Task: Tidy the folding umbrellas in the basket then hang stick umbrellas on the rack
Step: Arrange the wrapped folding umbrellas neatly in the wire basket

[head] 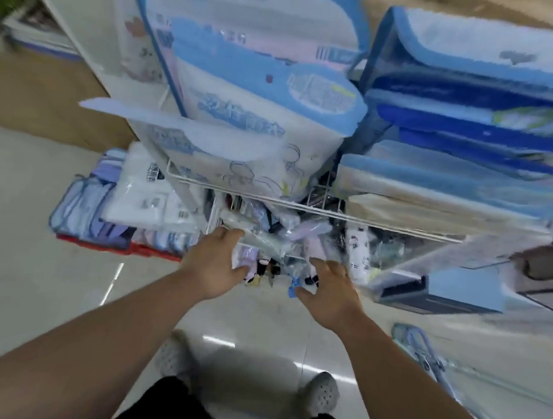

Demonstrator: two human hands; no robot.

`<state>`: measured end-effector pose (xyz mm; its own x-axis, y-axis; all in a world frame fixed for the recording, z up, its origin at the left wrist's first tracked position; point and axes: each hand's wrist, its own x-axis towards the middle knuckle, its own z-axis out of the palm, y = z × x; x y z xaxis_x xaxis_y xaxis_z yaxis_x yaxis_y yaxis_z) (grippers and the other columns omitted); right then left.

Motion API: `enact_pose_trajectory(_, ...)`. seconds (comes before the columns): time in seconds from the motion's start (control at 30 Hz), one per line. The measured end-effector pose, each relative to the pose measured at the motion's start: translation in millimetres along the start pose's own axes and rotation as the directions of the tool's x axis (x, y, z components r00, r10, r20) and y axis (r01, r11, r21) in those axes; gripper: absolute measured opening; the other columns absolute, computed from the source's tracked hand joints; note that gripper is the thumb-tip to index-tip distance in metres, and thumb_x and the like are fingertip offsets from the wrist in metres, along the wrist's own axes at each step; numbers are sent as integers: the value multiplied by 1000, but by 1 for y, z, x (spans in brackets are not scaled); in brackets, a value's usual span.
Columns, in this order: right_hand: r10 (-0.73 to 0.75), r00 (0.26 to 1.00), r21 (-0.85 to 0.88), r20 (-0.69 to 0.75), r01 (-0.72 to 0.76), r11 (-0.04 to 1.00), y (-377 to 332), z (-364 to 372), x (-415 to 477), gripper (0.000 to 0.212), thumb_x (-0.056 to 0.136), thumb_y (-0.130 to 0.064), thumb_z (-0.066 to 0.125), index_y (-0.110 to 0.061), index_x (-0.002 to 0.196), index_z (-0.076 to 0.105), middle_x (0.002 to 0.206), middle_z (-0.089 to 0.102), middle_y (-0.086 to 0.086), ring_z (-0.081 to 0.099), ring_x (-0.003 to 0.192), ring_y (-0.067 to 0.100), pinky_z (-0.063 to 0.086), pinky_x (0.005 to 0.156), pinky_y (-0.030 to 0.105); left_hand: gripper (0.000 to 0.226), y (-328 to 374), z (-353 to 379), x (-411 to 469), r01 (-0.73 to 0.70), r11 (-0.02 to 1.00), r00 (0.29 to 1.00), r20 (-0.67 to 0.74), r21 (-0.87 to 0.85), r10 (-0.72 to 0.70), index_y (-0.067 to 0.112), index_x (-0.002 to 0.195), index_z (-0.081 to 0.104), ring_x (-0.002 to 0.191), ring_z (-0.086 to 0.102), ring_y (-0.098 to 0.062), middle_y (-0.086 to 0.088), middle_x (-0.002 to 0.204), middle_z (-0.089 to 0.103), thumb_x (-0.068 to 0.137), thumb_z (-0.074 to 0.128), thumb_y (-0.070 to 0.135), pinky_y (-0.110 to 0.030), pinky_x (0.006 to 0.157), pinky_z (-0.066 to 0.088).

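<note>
Left hand [217, 261]: mine, centre of the frame, fingers spread wide and relaxed, thumb and forefinger either side of a clear-wrapped bundle at the edge of the pile. I grip nothing.
Right hand [328, 287]: just right of centre, also spread wide, fingertips at the near edge of the pile. Blur hides whether they touch it.
Folding umbrellas [285, 240]: heaped in plastic sleeves in the middle of the frame, between and just above my hands.
White umbrella [358, 250]: printed, lying right of my right hand's fingers.
Wire basket [384, 226]: its white rail crosses the frame just above the pile.
Blue tag [293, 286]: hangs between my hands, beside my right thumb.
Blue-edged packs [260, 107]: stacked across the upper half of the frame.
Folded bundles [107, 214]: low stack at the left.
My shoes [319, 393]: bottom centre, on glossy floor.
</note>
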<state>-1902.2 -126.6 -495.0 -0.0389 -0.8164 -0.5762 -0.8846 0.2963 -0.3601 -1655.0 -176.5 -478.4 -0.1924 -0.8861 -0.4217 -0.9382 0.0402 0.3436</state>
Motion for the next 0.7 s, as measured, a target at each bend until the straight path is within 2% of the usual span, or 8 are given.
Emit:
enact_pose_trajectory(0.13,-48,999,-13,-13,48,999,-4,15,25,78,88,-58,59,-33,153,25,157,28,4,32,141,33,39,111,48,76,-18,37,11,-15,1000,999,31,-27,15,24,148,38,118,58,-27,-6,141,47,83,67,50,-42,99,49)
enact_pose_trajectory(0.23,-104,993,-32,-52,102,994,-10,31,54,80,89,-55,60,-35,155,21,159,25,4,28,142,33,35,113,47,77,-36,64,39,-86,994,995,65,72,81,26,151,32,131,47,-30,-5,148,39,86,63,50,-43,104,45)
enact_pose_trajectory(0.33,-201,973,-130,-115,186,974,-19,45,91,78,91,-54,59,-34,156,22,161,20,6,24,144,32,32,113,45,76,-55,89,74,-143,981,988,79,133,134,26,153,27,134,44,-32,-5,152,34,89,60,50,-42,106,43)
enact_pose_trajectory(0.43,-329,924,-255,-195,276,927,-29,53,127,79,91,-52,58,-37,156,17,162,17,6,21,145,30,30,114,44,66,-65,105,106,-112,993,993,-46,-32,111,23,152,33,128,52,-31,-6,152,37,95,58,45,-39,104,44)
enact_pose_trajectory(0.5,-388,883,-304,-264,306,902,-33,55,147,80,90,-50,59,-37,156,16,157,24,8,25,141,31,30,115,44,58,-70,117,123,-125,985,982,-153,-121,106,20,151,37,124,56,-30,-6,152,40,99,55,40,-36,101,44)
enact_pose_trajectory(0.6,-445,844,-413,-301,305,858,-37,60,172,79,89,-58,56,-39,155,19,148,35,7,29,135,31,28,114,45,49,-84,138,147,-178,975,956,-257,-135,139,18,146,44,116,61,-30,-5,148,44,101,52,33,-36,96,47)
enact_pose_trajectory(0.7,-500,824,-547,-266,298,782,-39,68,193,74,90,-66,50,-42,153,21,153,33,5,28,139,32,27,112,48,46,-94,152,169,-187,981,929,-332,-43,163,23,144,46,112,64,-30,-4,149,44,100,50,38,-39,97,50)
